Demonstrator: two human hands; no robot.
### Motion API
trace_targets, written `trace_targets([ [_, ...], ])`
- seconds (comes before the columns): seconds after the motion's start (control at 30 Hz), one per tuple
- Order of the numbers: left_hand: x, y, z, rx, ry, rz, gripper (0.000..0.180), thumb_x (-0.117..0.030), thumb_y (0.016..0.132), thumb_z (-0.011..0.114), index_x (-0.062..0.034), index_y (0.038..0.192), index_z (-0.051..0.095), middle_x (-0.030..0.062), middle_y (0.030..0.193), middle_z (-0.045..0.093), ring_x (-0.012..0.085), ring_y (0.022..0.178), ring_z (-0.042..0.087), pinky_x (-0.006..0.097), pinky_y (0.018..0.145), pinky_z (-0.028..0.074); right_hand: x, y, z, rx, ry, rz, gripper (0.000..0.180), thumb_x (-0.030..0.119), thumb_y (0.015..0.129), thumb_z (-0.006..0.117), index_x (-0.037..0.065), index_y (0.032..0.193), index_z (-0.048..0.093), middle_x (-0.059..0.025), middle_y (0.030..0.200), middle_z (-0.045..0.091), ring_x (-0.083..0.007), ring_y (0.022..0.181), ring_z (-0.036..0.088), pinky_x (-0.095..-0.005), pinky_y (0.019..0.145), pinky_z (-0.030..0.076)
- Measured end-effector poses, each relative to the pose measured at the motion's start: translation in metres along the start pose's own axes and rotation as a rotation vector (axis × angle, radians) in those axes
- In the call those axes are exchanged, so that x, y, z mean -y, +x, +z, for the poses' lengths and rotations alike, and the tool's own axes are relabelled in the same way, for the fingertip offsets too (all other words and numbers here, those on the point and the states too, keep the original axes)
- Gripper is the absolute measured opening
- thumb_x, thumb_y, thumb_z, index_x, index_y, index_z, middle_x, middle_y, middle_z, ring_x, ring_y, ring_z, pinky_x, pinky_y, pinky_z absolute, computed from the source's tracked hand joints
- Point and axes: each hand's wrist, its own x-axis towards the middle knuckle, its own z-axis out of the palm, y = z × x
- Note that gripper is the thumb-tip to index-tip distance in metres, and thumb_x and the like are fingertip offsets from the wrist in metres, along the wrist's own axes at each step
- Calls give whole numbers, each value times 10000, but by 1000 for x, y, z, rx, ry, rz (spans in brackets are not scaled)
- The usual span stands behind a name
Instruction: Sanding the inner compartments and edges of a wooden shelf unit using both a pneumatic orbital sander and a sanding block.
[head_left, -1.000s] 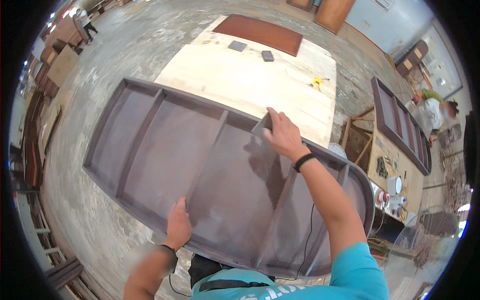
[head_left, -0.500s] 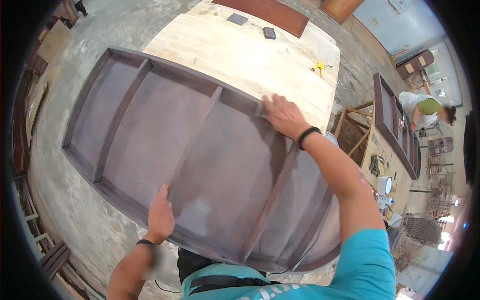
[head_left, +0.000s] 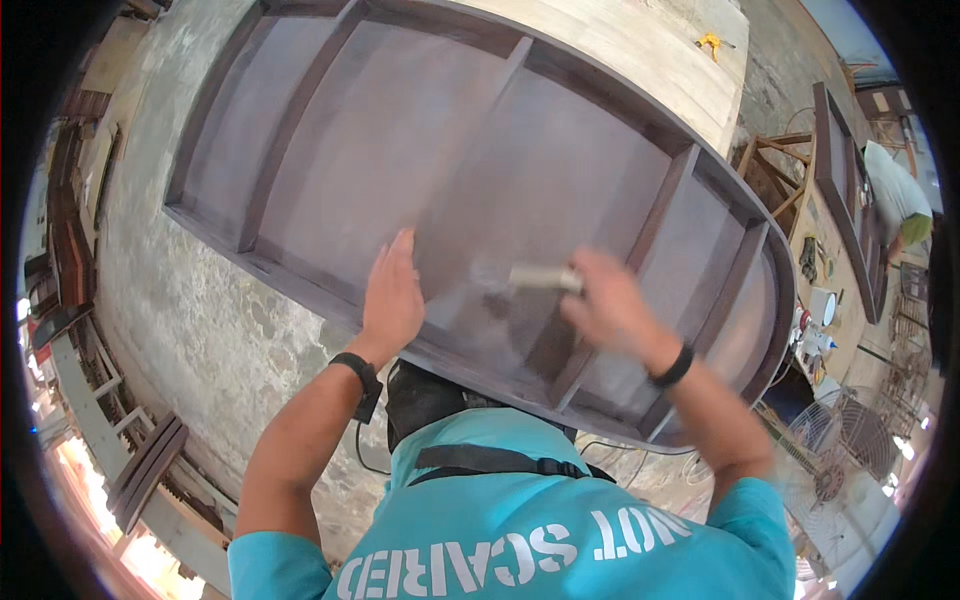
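Observation:
A large dark-brown wooden panel with a rounded right end lies before me, a raised rim around it and several crosswise dividers standing on it. My left hand rests near its front rim, at the near end of the middle divider, fingers stretched out and holding nothing. Over the compartment to the right, my right hand is closed around a pale, flat, bar-shaped piece. Motion blurs that piece, so its exact kind does not show. Below its tip the panel has a darker patch.
Behind the panel a pale wooden tabletop carries a yellow tool. To the right, another person is beside a second framed panel. A white container and a wire-guarded fan are at the right. Wood pieces are stacked at left.
My right hand has come from the far rim toward me, and the pale piece now shows in it. The left hand stays near the front rim. The view has tilted nearer to my body.

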Motion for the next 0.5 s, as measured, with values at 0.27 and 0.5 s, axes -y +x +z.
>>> trace_targets([
  [0.27,46,-40,-73,131,-162,290,649,-321,1053,777,-19,1581,551,231,1514,640,441,1461,569,575,1278,391,79,-105,177,64,14,224,396,91,960,675,33,1352,680,-265,1168,735,-503,1115,676,-586,962,562],
  [0.5,104,-77,-86,104,-135,567,272,-359,967,861,-104,1051,817,7,1030,745,242,1028,691,463,1046,448,166,-11,252,-125,23,106,444,91,942,654,10,1376,701,-249,1183,699,-475,1127,659,-579,1014,539],
])
